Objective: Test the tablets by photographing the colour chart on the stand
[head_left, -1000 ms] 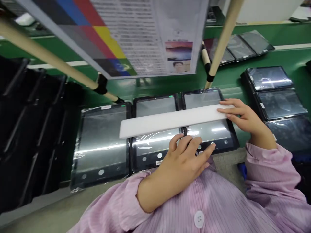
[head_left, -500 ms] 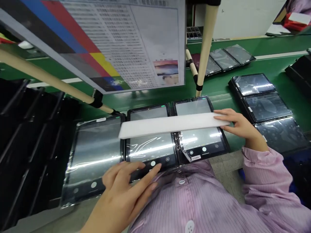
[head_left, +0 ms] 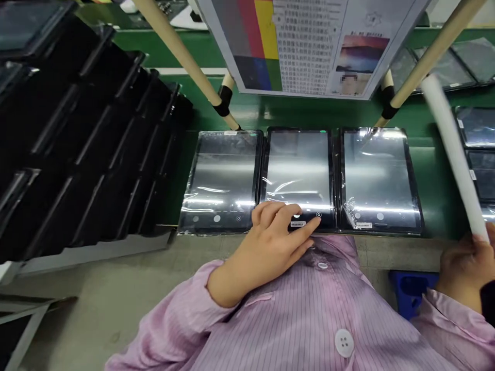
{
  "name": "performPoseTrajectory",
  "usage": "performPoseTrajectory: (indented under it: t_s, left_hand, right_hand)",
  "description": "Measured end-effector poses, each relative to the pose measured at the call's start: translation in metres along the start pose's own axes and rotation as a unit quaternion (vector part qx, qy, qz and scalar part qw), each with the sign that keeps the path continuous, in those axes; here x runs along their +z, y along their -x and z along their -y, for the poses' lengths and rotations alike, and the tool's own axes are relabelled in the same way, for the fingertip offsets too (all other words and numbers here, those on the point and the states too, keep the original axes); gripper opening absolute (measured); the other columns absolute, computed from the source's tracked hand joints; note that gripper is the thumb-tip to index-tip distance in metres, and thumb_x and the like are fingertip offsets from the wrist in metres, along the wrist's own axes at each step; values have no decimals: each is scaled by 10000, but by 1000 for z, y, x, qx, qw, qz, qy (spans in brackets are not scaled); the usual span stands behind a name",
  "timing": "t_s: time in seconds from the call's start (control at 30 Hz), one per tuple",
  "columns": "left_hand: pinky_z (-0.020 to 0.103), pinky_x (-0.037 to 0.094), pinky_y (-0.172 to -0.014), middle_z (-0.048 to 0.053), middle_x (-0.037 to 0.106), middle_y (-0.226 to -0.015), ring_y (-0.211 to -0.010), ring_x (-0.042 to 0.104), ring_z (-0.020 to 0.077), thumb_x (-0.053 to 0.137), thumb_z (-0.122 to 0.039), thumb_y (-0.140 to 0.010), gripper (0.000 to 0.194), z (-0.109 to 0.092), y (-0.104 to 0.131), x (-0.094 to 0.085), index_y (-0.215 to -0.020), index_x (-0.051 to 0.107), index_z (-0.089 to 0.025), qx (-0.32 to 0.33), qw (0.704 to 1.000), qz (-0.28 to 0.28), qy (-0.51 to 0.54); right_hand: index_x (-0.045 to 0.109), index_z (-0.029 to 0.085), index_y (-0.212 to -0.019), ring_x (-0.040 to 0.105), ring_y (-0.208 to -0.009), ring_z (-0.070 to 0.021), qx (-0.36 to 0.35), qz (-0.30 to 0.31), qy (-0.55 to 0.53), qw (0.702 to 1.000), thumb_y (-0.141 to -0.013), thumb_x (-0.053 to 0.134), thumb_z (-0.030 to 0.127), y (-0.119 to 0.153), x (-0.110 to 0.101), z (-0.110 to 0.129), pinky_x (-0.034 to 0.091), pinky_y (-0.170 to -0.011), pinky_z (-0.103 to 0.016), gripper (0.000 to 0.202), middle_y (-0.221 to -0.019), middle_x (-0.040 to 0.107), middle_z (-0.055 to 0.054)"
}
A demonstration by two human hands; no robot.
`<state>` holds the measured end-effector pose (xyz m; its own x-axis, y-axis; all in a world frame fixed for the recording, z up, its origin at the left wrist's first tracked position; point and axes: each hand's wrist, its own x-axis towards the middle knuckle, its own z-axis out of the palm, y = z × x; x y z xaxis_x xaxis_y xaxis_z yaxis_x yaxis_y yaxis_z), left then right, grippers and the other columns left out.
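Holding, head view: right grip (head_left: 466,265) is closed on the lower end of a long white foam strip (head_left: 455,154), at the right edge of the view. Thumb and fingers are bunched round it; exact finger placement is partly cut off and dark. The strip slants up and leftward from the grip, far end near the right beige pole (head_left: 435,56), clear of the three front tablets.

Left grip (head_left: 268,245) is half open, fingers loosely bent, nothing grasped. It's over the lower edge of the middle black-framed tablet (head_left: 299,167), index fingertip right by the ring icon at lower right. Can't tell if it's pressing the screen.

Left black-framed tablet (head_left: 226,172) and right black-framed tablet (head_left: 377,172) sit either side of the middle one, all face up in a row on the green worktop (head_left: 433,175). Clear film with glare on the left and right units. More tablets lie beyond the strip. Tall stack of black slabs (head_left: 93,139) at left. White printed sheet with colour blocks (head_left: 305,56) hangs above the row.
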<state>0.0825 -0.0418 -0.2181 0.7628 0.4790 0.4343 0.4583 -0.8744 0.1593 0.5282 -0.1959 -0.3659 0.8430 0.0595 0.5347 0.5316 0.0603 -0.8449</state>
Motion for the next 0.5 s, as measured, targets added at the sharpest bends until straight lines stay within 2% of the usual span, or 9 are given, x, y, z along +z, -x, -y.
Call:
performPoseTrajectory:
  t_s: [0.03, 0.07, 0.1, 0.13, 0.2, 0.27, 0.33, 0.4, 0.5]
  left_hand:
    - [497, 437, -987, 125, 624, -1169, -1105, 499, 300, 687, -218, -971, 319, -1, -2, 4, -1283, 747, -244, 3, 1000, -5, -1]
    - [501, 432, -1002, 126, 631, -1173, -1109, 502, 299, 693, -221, -968, 326, -2, -4, 8, -1290, 747, -239, 5, 1000, -7, -3]
    - [505, 428, -1010, 130, 637, -1181, -1116, 507, 302, 694, -224, -968, 328, -3, -5, 11, -1292, 748, -232, 3, 1000, -5, -7]
    - [512, 426, -1011, 139, 641, -1191, -1125, 512, 310, 692, -229, -970, 324, -4, -6, 13, -1288, 751, -224, 0, 1000, 0, -11]
    - [525, 427, -992, 157, 642, -1209, -1139, 521, 332, 681, -240, -978, 314, -3, -4, 12, -1282, 757, -217, -10, 1000, 12, -20]
    - [527, 431, -957, 166, 631, -1217, -1132, 532, 347, 659, -251, -990, 328, 2, 3, 4, -1305, 748, -229, -15, 1000, 12, -19]
    - [526, 434, -933, 164, 613, -1210, -1114, 548, 350, 642, -256, -1001, 350, 11, 14, -8, -1341, 728, -250, -18, 1000, -2, -15]
    - [530, 434, -923, 160, 599, -1199, -1108, 568, 351, 641, -252, -1005, 367, 23, 29, -22, -1365, 710, -275, -28, 999, -9, -24]
    - [542, 428, -912, 155, 596, -1171, -1096, 592, 347, 668, -236, -998, 393, 37, 55, -37, -1383, 695, -305, -49, 997, -1, -59]
  right_hand:
    - [822, 519, -984, 701, -1106, -439, -11, -61, -7, 998, -572, 606, 277, 6, -3, -1, 384, -1057, -731, 525, -969, 776, 40]
    - [827, 505, -976, 712, -1057, -436, -25, -79, 17, 996, -581, 612, 270, 10, -7, 0, 407, -1030, -733, 508, -940, 774, 30]
    - [829, 495, -1011, 714, -1035, -435, -39, -47, 67, 996, -622, 630, 290, 13, -13, 2, 429, -1003, -738, 482, -947, 773, 15]
    - [833, 476, -1029, 715, -1011, -434, -52, 12, 128, 990, -671, 662, 326, 15, -20, 6, 450, -978, -744, 424, -954, 771, -3]
    - [851, 422, -973, 703, -1023, -439, -75, 150, 243, 955, -722, 755, 426, 18, -32, 23, 466, -974, -760, 268, -992, 769, -36]
    - [860, 409, -955, 669, -1143, -446, -104, 238, 287, 922, -759, 799, 472, 21, -36, 53, 445, -1049, -761, 215, -1098, 768, -51]
    - [822, 469, -1157, 593, -1301, -435, -172, 267, 273, 908, -881, 702, 431, 25, -29, 91, 405, -1136, -745, 304, -1281, 726, -40]
    - [663, 559, -1404, 528, -1386, -419, -249, 324, 251, 878, -962, 574, 350, 29, -14, 127, 398, -1163, -736, 497, -1438, 641, -7]
    - [504, 656, -1494, 427, -1463, -462, -295, 394, 257, 831, -969, 535, 318, 34, 6, 162, 384, -1157, -775, 625, -1561, 535, 57]
